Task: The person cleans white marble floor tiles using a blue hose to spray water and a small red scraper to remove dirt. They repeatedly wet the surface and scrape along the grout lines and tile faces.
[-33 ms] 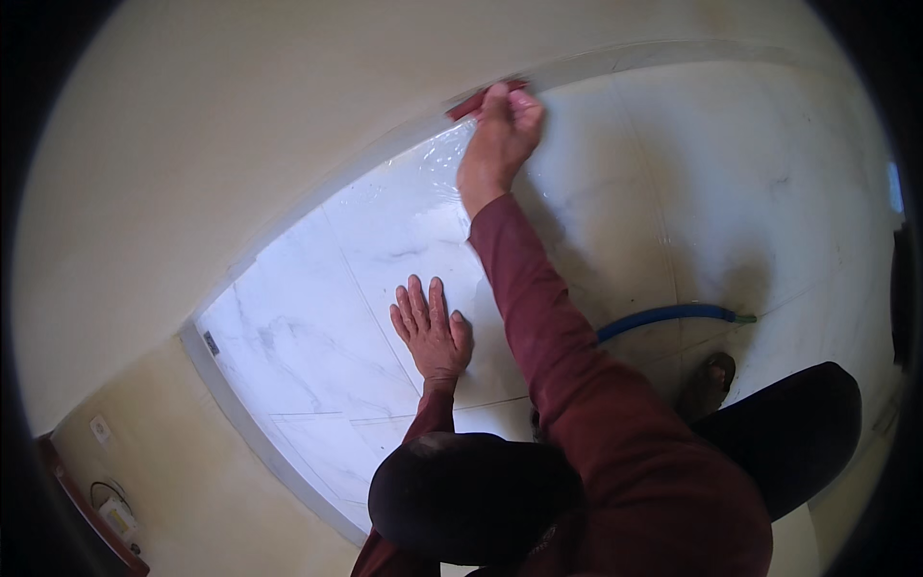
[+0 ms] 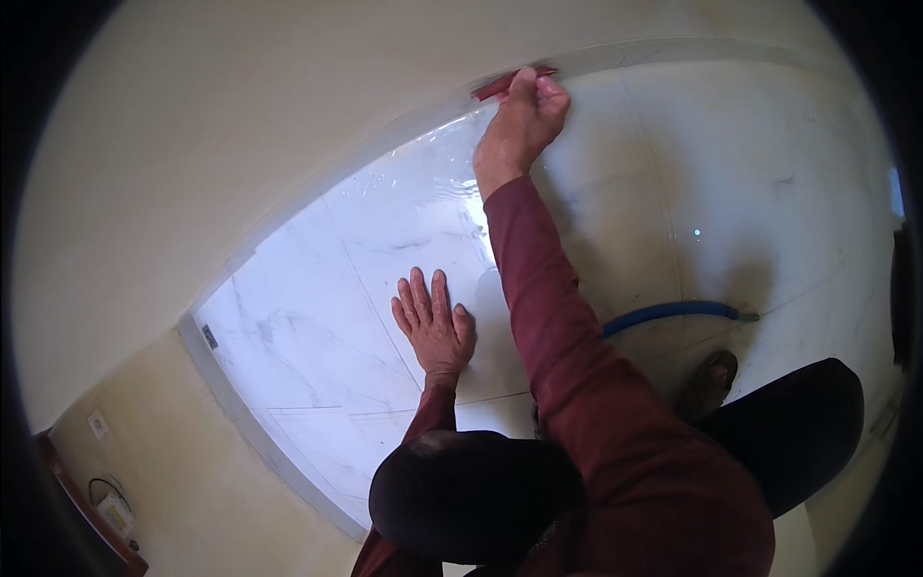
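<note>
Red strip (image 2: 492, 88) pinched in right hand (image 2: 522, 125), at grey baseboard (image 2: 625, 55).
Left hand (image 2: 437, 338) spread on floor (image 2: 288, 356); blue hose (image 2: 663, 311) right of that hand.

I see two hands here, one left hand (image 2: 437, 335) and one right hand (image 2: 522, 125), and two sleeves (image 2: 538, 264). There is one red strip (image 2: 490, 89), one hose (image 2: 668, 311), one shoe (image 2: 709, 387) in sight, one socket (image 2: 98, 424), one white box (image 2: 117, 516) and two walls (image 2: 240, 144). Several tiles (image 2: 308, 288) show; I cannot count them exactly.
</note>
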Motion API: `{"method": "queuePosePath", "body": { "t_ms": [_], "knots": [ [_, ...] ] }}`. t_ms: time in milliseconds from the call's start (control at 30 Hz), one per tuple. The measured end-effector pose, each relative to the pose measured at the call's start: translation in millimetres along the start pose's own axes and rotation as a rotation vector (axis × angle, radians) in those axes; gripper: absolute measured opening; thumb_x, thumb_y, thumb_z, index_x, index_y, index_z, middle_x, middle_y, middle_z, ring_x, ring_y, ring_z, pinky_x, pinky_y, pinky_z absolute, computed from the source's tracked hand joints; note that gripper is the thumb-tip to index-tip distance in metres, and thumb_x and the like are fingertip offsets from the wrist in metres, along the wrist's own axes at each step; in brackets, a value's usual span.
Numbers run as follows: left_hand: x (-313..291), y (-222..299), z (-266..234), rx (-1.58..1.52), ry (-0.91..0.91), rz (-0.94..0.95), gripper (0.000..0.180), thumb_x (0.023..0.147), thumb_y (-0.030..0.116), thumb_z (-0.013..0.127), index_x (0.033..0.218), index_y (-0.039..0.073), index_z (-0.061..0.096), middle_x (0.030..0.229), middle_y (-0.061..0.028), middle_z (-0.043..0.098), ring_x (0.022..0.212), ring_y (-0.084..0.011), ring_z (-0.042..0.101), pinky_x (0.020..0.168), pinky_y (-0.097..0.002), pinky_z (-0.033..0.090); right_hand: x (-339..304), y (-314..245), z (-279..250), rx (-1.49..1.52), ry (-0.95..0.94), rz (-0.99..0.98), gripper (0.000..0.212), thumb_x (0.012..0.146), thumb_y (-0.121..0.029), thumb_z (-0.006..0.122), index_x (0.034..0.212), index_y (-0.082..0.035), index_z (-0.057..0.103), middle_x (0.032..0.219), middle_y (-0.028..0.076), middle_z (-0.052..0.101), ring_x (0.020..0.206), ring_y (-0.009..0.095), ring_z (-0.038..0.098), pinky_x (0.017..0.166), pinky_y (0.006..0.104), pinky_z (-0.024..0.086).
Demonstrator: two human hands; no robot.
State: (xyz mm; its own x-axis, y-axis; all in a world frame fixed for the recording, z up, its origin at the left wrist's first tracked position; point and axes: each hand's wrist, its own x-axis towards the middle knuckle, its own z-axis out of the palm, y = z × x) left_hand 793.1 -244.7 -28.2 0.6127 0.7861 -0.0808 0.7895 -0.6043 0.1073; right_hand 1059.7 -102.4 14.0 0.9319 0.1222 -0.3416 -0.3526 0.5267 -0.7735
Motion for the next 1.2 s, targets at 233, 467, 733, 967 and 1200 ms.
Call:
{"method": "queuePosePath", "body": {
  "t_ms": [233, 467, 733, 967, 1200],
  "knots": [
    [-8.8, -19.9, 22.0, -0.103, 0.000, 0.029, 0.061, 0.099, 0.037, 0.047, 0.155, 0.013, 0.044, 0.167, -0.0163, 0.030, 0.158, -0.0394, 0.016, 0.126, -0.0585, 0.007, -77.7, 114.0, 15.5, 0.052, -0.141, 0.158, 0.016, 0.101, -0.008, 0.058, 0.103, -0.008, 0.042, 0.099, 0.007, 0.057, 0.080, 0.012, 0.058, 0.072, 0.0315, 0.052],
    [-0.8, -4.6, 6.5, -0.068, -0.044, -0.008, 0.062, 0.099, 0.037, 0.045, 0.156, 0.013, 0.042, 0.166, -0.0172, 0.030, 0.156, -0.0409, 0.019, 0.125, -0.0590, 0.009, -33.4, 36.3, 18.8, -0.134, 0.095, -0.020, 0.019, 0.106, -0.018, 0.056, 0.102, -0.004, 0.044, 0.101, 0.006, 0.050, 0.093, 0.016, 0.049, 0.091, 0.0313, 0.042],
    [5.0, 0.5, 0.1, -0.077, 0.018, 0.006, 0.061, 0.099, 0.034, 0.046, 0.156, 0.013, 0.042, 0.166, -0.0182, 0.030, 0.156, -0.0412, 0.020, 0.125, -0.0591, 0.010, -32.6, 40.6, 6.0, -0.102, 0.033, -0.029, 0.018, 0.102, -0.015, 0.062, 0.101, -0.005, 0.047, 0.089, 0.003, 0.056, 0.077, 0.011, 0.052, 0.075, 0.0296, 0.048],
    [-6.0, -13.1, 8.3, -0.065, -0.003, -0.031, 0.063, 0.097, 0.035, 0.046, 0.157, 0.013, 0.042, 0.167, -0.0180, 0.029, 0.156, -0.0412, 0.018, 0.125, -0.0594, 0.009, -61.5, 60.1, 4.4, 0.215, -0.269, 0.165, 0.015, 0.099, -0.003, 0.066, 0.101, -0.006, 0.051, 0.094, 0.003, 0.060, 0.079, 0.011, 0.056, 0.080, 0.0292, 0.051],
    [-21.3, -29.4, 36.0, -0.357, -0.031, -0.223, 0.073, 0.097, 0.043, 0.056, 0.158, 0.009, 0.036, 0.167, -0.0141, 0.028, 0.157, -0.0355, 0.019, 0.126, -0.0575, 0.012, -105.2, 67.2, 49.7, 0.120, 0.020, 0.093, 0.019, 0.104, -0.018, 0.061, 0.103, -0.005, 0.046, 0.101, 0.006, 0.054, 0.091, 0.011, 0.051, 0.081, 0.0276, 0.046]
  ]
}}
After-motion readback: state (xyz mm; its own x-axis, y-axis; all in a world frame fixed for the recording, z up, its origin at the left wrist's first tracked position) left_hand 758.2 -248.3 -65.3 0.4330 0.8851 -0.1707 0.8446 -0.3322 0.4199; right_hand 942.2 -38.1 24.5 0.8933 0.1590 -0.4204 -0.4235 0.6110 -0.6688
